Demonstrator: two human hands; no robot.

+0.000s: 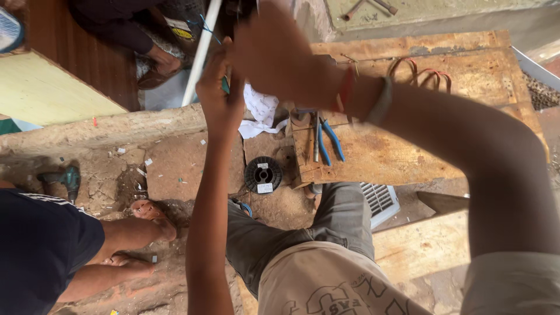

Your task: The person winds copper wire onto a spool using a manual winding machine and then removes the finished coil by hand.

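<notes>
The right hand, nearest the lens and blurred, was raised with fingers curled; its grip could not be determined. Just beside it, the left hand was pinched shut on a small green item beside a white pipe. Below stood a worn wooden bench bearing blue-handled pliers, a black wire spool on the dirt floor, and another person's bare feet.

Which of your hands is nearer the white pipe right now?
Left. The left hand is right beside the white pipe, apparently touching it. The right hand is raised further right, apart from the pipe.
</notes>
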